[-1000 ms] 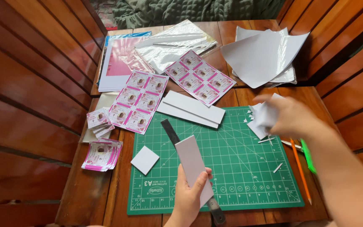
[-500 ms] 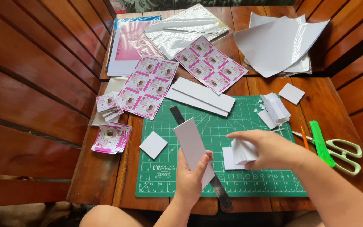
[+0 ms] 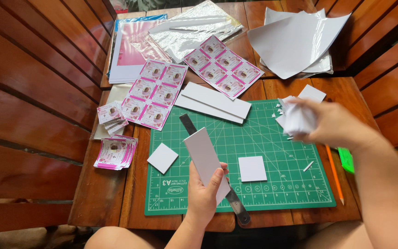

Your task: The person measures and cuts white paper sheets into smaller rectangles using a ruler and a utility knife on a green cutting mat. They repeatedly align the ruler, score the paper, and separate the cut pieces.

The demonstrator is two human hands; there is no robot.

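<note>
Scraps (image 3: pixel 298 119) of white paper are sitting bunched in your right hand (image 3: pixel 332 124), which is closing its grip around them above the far right corner of the green cutting mat (image 3: pixel 272 138). Half a second ago that hand was working low over the middle of the mat; now it is lifting away to the right. A trimmed white square (image 3: pixel 252 168) is lying uncovered on the mat towards the near edge, so the offcuts are leaving the cutting area while the square is staying put.

Your left hand (image 3: pixel 204 196) is holding its place near the mat's near edge, its grip pinching the lower end of a long white card strip (image 3: pixel 203 157) between thumb and fingers. The strip is standing tilted, its top leaning towards the far left, plain and unmarked with straight clean edges. A dark metal ruler (image 3: pixel 238 210) is lying on the mat under it, its end poking past the worktop's (image 3: pixel 107 193) near edge.

A second white square (image 3: pixel 162 158) is resting across the mat's left edge. More white strips (image 3: pixel 215 102) are lying over its far edge, and pink sticker sheets (image 3: pixel 155 94) are lying towards the far left corner.
</note>
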